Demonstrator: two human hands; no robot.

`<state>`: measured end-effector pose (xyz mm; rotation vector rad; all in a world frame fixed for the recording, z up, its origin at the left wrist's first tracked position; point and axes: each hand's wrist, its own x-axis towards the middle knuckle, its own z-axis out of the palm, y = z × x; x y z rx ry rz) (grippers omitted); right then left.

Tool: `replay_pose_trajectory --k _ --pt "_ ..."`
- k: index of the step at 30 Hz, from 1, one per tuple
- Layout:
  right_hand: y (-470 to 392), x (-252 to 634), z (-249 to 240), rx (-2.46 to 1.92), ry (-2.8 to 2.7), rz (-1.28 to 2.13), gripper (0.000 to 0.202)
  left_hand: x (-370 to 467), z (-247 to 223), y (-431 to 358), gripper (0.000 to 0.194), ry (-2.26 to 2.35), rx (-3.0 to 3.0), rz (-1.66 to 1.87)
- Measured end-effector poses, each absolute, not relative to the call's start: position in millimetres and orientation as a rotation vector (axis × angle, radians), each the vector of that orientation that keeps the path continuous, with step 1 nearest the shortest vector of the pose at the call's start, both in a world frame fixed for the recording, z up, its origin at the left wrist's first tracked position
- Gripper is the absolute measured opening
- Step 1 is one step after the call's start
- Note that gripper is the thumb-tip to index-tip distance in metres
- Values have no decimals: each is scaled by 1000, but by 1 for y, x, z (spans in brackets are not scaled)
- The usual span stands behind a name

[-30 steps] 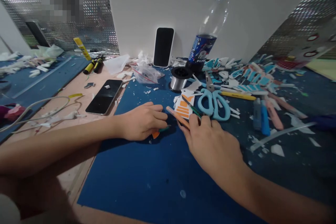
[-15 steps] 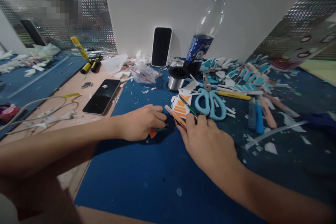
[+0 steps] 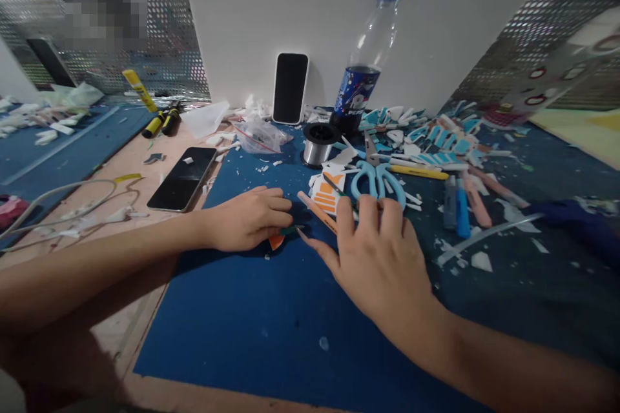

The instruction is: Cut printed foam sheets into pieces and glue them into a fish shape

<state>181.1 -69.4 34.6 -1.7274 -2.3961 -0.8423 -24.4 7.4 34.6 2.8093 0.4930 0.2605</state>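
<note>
My left hand [image 3: 254, 218] is closed, its fingers curled over the blue mat [image 3: 232, 322]. A small orange piece [image 3: 276, 242] and a thin green piece [image 3: 289, 230] stick out beneath its fingertips; the rest is hidden. My right hand [image 3: 375, 251] lies palm down with thumb and fingers apart. Beside its fingers is an orange pen-shaped tool [image 3: 317, 211], and pointed green tweezers [image 3: 334, 184] run under the fingertips. An orange-and-white cut sheet [image 3: 325, 197] sits just beyond. Light-blue scissors [image 3: 376, 181] lie past the right fingertips.
A wire spool [image 3: 320, 145], a cola bottle [image 3: 358, 77] and an upright phone [image 3: 290, 88] stand at the back. Another phone [image 3: 183, 179] lies left. Blue-and-white scraps [image 3: 436, 142], a yellow tool [image 3: 419, 171] and a blue cutter [image 3: 462, 208] are on the right.
My right hand has loosened: its thumb has come away from the orange tool and its fingers are more spread. My left hand stays closed in nearly the same place. The view has shifted slightly.
</note>
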Motion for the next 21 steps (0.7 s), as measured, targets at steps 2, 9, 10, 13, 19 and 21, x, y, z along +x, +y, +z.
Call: replay_pose_trajectory --k 2,9,10,13,19,21 --pt "-71 182 32 -1606 -2358 -903 51 -25 34 10 21 495 2701 337" --pt "-69 183 32 -1342 -2304 -733 32 -26 32 14 31 545 2472 499" --pt "-68 182 33 -1289 -2340 -600 30 -26 33 13 32 553 2457 513" --pt "-64 181 35 -1153 -2421 -135 38 -23 34 7 35 573 2365 588" --pt "-56 180 25 -1133 -2416 -53 63 -18 35 -5 35 703 2280 752" --pt "-55 180 22 -1107 -2450 -87 72 -18 32 -6 36 746 2240 819"
